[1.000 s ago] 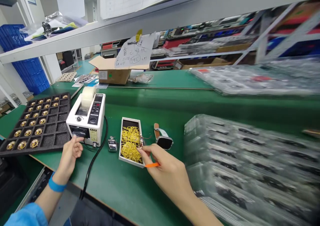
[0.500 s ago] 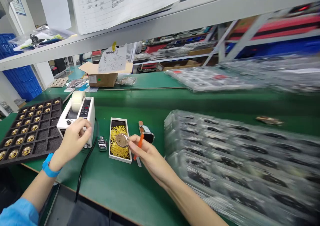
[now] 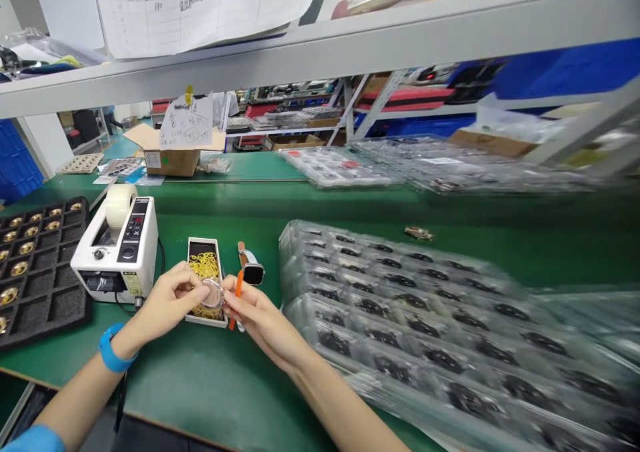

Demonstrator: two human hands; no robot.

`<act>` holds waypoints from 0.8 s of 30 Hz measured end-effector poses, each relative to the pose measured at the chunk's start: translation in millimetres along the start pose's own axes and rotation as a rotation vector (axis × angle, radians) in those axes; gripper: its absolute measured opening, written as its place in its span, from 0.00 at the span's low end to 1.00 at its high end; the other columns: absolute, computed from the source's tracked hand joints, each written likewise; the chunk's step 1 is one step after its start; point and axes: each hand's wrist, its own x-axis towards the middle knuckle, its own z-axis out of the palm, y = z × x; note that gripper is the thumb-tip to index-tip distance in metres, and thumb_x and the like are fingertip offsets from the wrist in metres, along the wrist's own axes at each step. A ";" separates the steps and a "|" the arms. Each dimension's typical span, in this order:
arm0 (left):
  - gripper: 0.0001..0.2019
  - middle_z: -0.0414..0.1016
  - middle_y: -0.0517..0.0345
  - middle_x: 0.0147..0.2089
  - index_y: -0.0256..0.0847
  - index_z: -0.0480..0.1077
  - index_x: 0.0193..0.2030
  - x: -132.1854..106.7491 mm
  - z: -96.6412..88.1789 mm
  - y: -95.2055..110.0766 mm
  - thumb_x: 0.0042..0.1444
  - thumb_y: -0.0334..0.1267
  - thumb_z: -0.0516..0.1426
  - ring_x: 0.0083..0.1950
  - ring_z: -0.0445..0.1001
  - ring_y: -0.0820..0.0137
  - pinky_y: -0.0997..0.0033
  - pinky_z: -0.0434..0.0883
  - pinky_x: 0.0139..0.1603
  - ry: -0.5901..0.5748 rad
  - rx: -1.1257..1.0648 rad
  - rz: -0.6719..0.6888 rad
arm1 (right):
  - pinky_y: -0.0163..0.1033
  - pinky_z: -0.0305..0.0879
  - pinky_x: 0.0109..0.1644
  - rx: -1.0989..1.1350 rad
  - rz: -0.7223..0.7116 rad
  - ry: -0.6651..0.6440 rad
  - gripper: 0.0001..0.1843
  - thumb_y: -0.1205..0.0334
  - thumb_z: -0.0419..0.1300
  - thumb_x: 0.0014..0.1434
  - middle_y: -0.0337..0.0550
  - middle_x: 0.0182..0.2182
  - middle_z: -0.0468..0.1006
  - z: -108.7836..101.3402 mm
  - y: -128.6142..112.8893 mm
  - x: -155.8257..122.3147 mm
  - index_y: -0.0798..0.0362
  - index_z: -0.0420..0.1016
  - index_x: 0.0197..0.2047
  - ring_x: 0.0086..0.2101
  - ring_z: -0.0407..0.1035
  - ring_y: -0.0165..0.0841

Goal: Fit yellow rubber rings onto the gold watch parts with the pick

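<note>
Both hands meet over the green bench and pinch a small round metal disc (image 3: 213,294). My left hand (image 3: 173,300) grips its left edge with thumb and fingers closed. My right hand (image 3: 255,315) holds its right edge and also carries an orange tool (image 3: 237,289) between the fingers. Just behind the disc lies a white box (image 3: 191,255) filled with yellow rings (image 3: 204,265). A smartwatch (image 3: 251,271) with a brown strap rests to the right of the box.
A white tape dispenser (image 3: 117,249) stands left of the box. A black foam tray (image 3: 35,265) with several gold parts fills the far left. Stacked clear plastic trays (image 3: 430,305) cover the right. A cardboard box (image 3: 167,152) sits at the back under a shelf.
My left hand left the tape dispenser and came right to the disc held by my right hand. The view has swung to the right.
</note>
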 end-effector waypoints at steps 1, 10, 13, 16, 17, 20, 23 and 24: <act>0.14 0.58 0.61 0.31 0.38 0.65 0.25 -0.6 0.2 -0.1 0.58 0.44 0.54 0.32 0.59 0.72 0.72 0.58 0.32 0.002 -0.008 -0.008 | 0.33 0.45 0.29 0.000 0.001 0.001 0.25 0.38 0.62 0.50 0.32 0.23 0.54 0.1 -0.2 -0.2 0.51 0.60 0.29 0.24 0.46 0.27; 0.12 0.58 0.62 0.30 0.39 0.65 0.25 -0.9 3.6 -0.7 0.57 0.42 0.55 0.29 0.58 0.74 0.72 0.56 0.30 0.010 -0.033 -0.047 | 0.33 0.46 0.28 0.027 -0.003 0.007 0.22 0.41 0.63 0.51 0.32 0.23 0.56 -2.0 1.4 -2.5 0.51 0.63 0.29 0.23 0.46 0.26; 0.11 0.58 0.62 0.30 0.39 0.64 0.25 -1.6 3.6 0.5 0.56 0.41 0.55 0.29 0.58 0.74 0.72 0.56 0.30 0.008 -0.034 -0.048 | 0.33 0.46 0.29 0.051 -0.007 0.022 0.22 0.42 0.64 0.50 0.32 0.23 0.56 -2.4 1.8 -3.1 0.52 0.64 0.29 0.24 0.47 0.26; 0.11 0.58 0.62 0.30 0.39 0.64 0.25 -1.5 4.1 0.7 0.56 0.41 0.55 0.29 0.58 0.74 0.72 0.56 0.30 0.004 -0.035 -0.045 | 0.33 0.46 0.29 0.055 0.002 0.028 0.22 0.42 0.65 0.50 0.32 0.23 0.57 -2.0 2.0 -3.7 0.52 0.64 0.29 0.24 0.47 0.26; 0.11 0.58 0.62 0.30 0.39 0.64 0.25 -1.3 4.2 0.4 0.56 0.41 0.55 0.29 0.58 0.74 0.72 0.56 0.30 0.006 -0.035 -0.045 | 0.33 0.46 0.29 0.054 0.003 0.026 0.23 0.42 0.65 0.50 0.32 0.23 0.56 -1.9 2.2 -3.8 0.52 0.64 0.29 0.24 0.47 0.26; 0.11 0.57 0.63 0.30 0.39 0.64 0.25 -0.4 4.4 -0.8 0.56 0.40 0.55 0.29 0.58 0.74 0.72 0.56 0.30 0.009 -0.034 -0.044 | 0.33 0.46 0.29 0.040 -0.002 0.017 0.23 0.41 0.64 0.50 0.31 0.22 0.55 -1.5 2.8 -3.6 0.52 0.64 0.29 0.24 0.47 0.26; 0.11 0.57 0.63 0.30 0.39 0.63 0.25 0.2 4.0 -2.1 0.56 0.39 0.55 0.29 0.58 0.74 0.72 0.56 0.30 0.009 -0.028 -0.041 | 0.33 0.47 0.29 0.018 -0.009 0.014 0.22 0.41 0.64 0.51 0.31 0.22 0.55 -1.3 2.9 -2.8 0.51 0.64 0.29 0.24 0.46 0.27; 0.11 0.57 0.63 0.30 0.39 0.63 0.25 0.4 3.9 -2.5 0.56 0.39 0.55 0.29 0.58 0.74 0.72 0.56 0.30 0.011 -0.024 -0.039 | 0.34 0.47 0.29 0.012 -0.010 0.015 0.22 0.41 0.64 0.51 0.31 0.22 0.55 -1.2 2.6 -2.6 0.51 0.64 0.29 0.24 0.46 0.27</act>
